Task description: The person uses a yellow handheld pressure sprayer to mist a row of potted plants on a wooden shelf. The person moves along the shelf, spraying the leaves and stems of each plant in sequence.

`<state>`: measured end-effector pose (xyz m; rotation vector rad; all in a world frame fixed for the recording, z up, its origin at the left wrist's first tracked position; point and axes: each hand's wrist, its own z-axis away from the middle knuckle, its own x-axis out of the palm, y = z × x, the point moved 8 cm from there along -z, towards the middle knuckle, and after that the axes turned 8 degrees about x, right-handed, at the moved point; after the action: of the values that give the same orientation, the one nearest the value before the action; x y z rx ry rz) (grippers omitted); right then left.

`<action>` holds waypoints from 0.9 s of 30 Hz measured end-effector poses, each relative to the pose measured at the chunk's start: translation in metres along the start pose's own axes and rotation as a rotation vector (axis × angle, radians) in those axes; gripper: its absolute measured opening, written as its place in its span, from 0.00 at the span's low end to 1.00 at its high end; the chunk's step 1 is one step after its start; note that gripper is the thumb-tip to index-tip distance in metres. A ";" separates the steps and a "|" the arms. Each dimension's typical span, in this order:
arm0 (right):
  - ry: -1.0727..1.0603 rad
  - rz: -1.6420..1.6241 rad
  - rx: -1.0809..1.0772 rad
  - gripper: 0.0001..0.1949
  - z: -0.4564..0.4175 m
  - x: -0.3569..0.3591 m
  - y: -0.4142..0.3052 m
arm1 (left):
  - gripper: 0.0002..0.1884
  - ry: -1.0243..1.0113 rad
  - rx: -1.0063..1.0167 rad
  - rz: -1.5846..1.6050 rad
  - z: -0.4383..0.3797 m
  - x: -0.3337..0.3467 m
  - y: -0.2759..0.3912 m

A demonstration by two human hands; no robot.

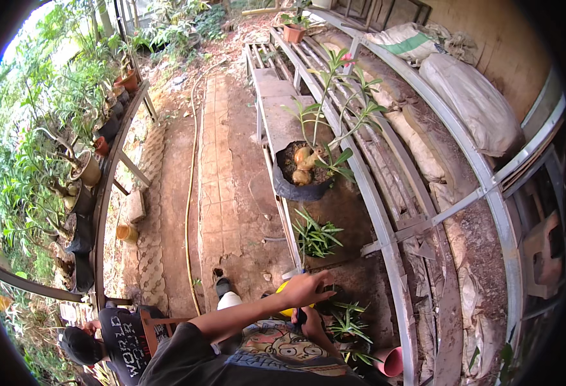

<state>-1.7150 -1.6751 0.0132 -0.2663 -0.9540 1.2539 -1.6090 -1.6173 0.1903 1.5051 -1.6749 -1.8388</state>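
Observation:
My left hand (pixel 311 288) reaches across in front of me with its fingers apart and nothing in them. Just below it, my right hand (pixel 310 322) is closed around a dark blue handle (pixel 301 317). A yellow plastic container (pixel 283 288) shows beside the handle, largely hidden by my left wrist; whether the two are joined cannot be told. Ahead of my hands, a small plant with pointed leaves (pixel 316 235) stands on the low bench. Beyond it, a desert rose with a swollen stem base (pixel 304 164) grows in a black bag pot (pixel 302 192).
A metal rack (pixel 377 212) runs along my right. Nearby are spiky plants (pixel 348 328) and a pink pot (pixel 390 362). On the left, a person in a black cap (pixel 81 345) sits beside a shelf of potted plants (pixel 114 159). A yellow hose (pixel 190 212) lies along the ground.

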 end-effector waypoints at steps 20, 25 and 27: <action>0.043 -0.146 -0.084 0.17 -0.001 0.008 -0.002 | 0.12 -0.037 -0.048 -0.056 0.015 0.042 -0.055; 0.067 -0.214 -0.057 0.17 -0.003 0.003 0.002 | 0.12 -0.051 0.019 0.039 0.000 0.027 -0.032; 0.057 -0.145 -0.073 0.17 0.000 0.009 -0.002 | 0.12 -0.052 0.051 0.014 -0.008 0.008 -0.007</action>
<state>-1.7135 -1.6684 0.0188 -0.2837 -0.9543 1.0748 -1.6035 -1.6257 0.1814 1.4732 -1.7641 -1.8572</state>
